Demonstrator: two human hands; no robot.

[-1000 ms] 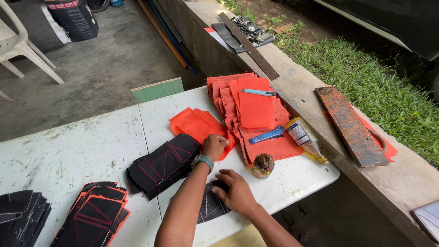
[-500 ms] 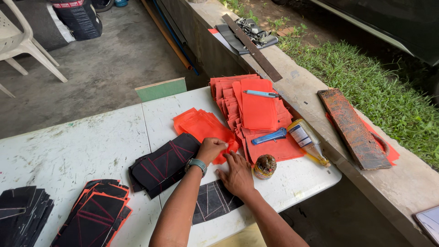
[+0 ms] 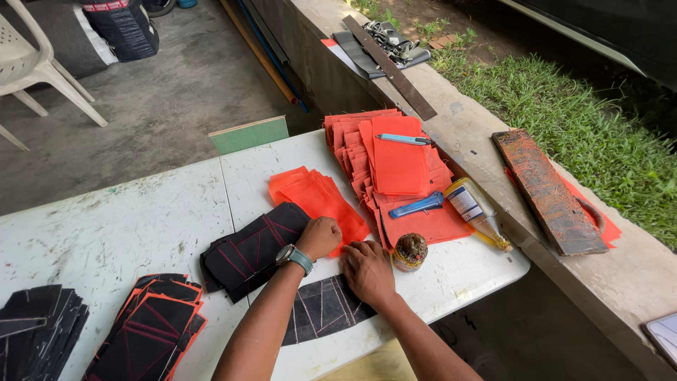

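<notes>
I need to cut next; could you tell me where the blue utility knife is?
The blue utility knife lies on the orange sheets, right of centre, beside the glue bottle.

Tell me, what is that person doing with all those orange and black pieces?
A person at a white table presses the right hand flat on a black stitched fabric piece. The left hand, closed in a fist, rests on the edge of a small orange fabric stack. More orange sheets, a blue utility knife and a glue bottle lie nearby.
</notes>
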